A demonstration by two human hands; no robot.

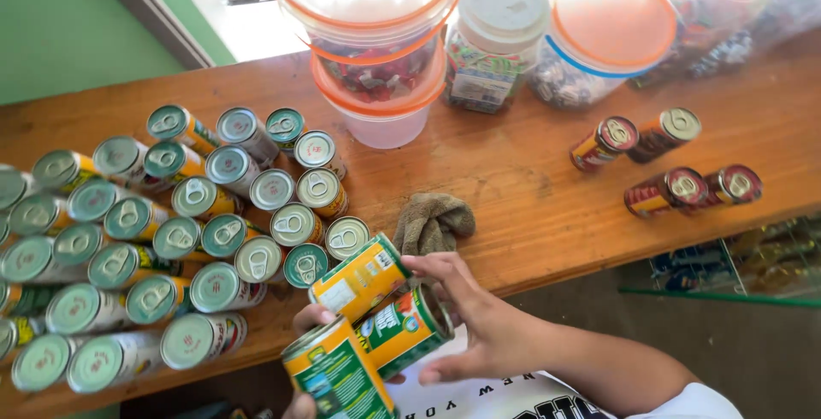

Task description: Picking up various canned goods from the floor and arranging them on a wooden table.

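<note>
My right hand reaches in from the lower right, its fingers on two yellow-and-green drink cans, an upper can and a lower can, both tilted on their sides near the table's front edge. Little of my left hand shows. It sits under a third yellow-and-green can at the bottom of the view and appears to hold it. Its fingers also peek out behind the lower can. A crumpled brown cloth lies on the table just beyond my right hand.
Several upright cans with green and silver tops crowd the left of the wooden table. Several red cans stand at the right. Plastic tubs with orange lids and a white-lidded jar line the back edge.
</note>
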